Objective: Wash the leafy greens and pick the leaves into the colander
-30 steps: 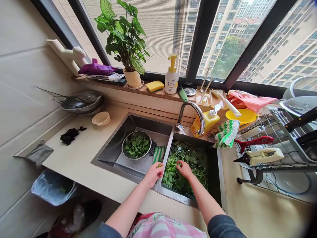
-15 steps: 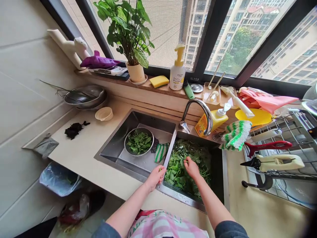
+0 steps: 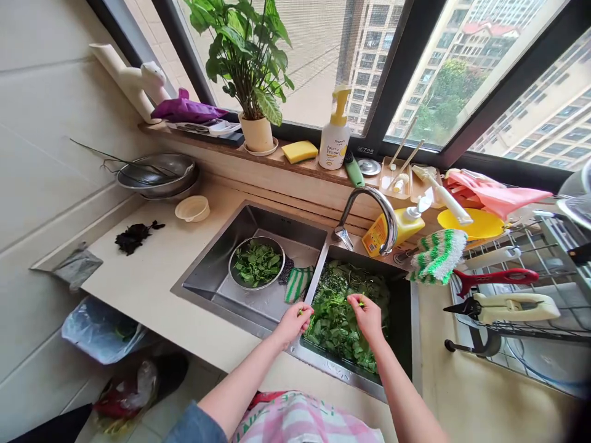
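Note:
My right hand (image 3: pixel 367 315) hovers over the right sink basin (image 3: pixel 409 344), which is heaped with leafy greens (image 3: pixel 339 320). Its fingers pinch a small green sprig. My left hand (image 3: pixel 292 323) rests at the divider between the basins, fingers closed on a small bit of green stem. In the left basin (image 3: pixel 217 271) stands a round metal bowl (image 3: pixel 257 264) partly filled with picked leaves. A green striped cloth (image 3: pixel 297 283) lies beside the bowl.
A curved faucet (image 3: pixel 369 212) arches over the basins. Yellow soap bottle (image 3: pixel 392 227), foam pump bottle (image 3: pixel 334 138), sponge (image 3: pixel 300 151) and potted plant (image 3: pixel 249 61) line the sill. A dish rack (image 3: pixel 521 295) with scissors stands right. A metal pan (image 3: pixel 154 175) and small bowl (image 3: pixel 192 208) sit left.
My right hand has lifted out of the greens with a sprig pinched in it. My left hand stays at the divider. The camera view has shifted slightly.

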A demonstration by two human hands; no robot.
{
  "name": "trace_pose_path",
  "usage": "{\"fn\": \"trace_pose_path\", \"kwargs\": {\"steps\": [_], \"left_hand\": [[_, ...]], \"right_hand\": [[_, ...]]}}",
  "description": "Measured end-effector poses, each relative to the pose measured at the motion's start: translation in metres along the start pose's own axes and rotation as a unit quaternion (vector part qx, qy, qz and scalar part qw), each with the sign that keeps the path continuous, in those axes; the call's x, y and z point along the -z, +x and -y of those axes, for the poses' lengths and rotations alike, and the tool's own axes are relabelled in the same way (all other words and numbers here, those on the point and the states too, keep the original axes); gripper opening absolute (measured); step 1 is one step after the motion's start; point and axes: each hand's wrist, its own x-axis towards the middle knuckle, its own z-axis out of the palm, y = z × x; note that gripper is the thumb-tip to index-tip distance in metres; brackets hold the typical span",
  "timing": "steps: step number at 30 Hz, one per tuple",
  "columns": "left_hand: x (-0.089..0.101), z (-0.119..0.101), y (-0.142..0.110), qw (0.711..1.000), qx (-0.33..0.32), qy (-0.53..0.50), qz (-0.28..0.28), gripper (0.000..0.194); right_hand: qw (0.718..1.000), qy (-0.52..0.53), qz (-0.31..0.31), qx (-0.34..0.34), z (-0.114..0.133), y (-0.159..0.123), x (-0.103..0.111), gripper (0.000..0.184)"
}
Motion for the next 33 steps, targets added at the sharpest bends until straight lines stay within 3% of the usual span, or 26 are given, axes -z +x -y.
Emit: {"fn": "trace_pose_path", "kwargs": {"steps": [3,6,8,14,18,21,26,33], "left_hand": [[-0.022,-0.014,0.014,0.991,-0.094,0.092,0.02,0.022],[-0.042,-0.025,0.028,0.958,-0.213,0.189,0.033,0.016],[-0.049,-0.028,0.035,0.941,-0.242,0.231,0.051,0.014],[-0.052,-0.021,0.04,0.927,-0.238,0.282,0.066,0.015],[-0.053,-0.012,0.04,0.949,-0.205,0.239,0.034,0.009],[-0.054,-0.01,0.042,0.965,-0.174,0.194,0.04,0.009],[-0.056,-0.014,0.042,0.974,-0.147,0.153,0.079,0.012],[-0.065,-0.017,0.035,0.98,-0.131,0.111,0.097,0.019]], "right_hand": [[1.0,0.022,-0.01,0.003,0.02,0.0,0.021,0.04],[0.999,0.016,0.045,0.006,0.033,0.003,0.018,0.04],[0.997,0.03,0.074,0.017,0.037,0.002,0.013,0.039],[0.992,0.087,0.088,0.014,0.031,-0.011,0.01,0.039],[0.991,0.053,0.122,0.002,0.02,-0.022,0.009,0.036],[0.986,0.033,0.163,0.028,0.018,-0.025,0.011,0.026],[0.976,0.031,0.195,0.091,0.023,-0.02,0.024,0.026],[0.975,0.002,0.185,0.127,0.029,-0.02,0.02,0.021]]}}
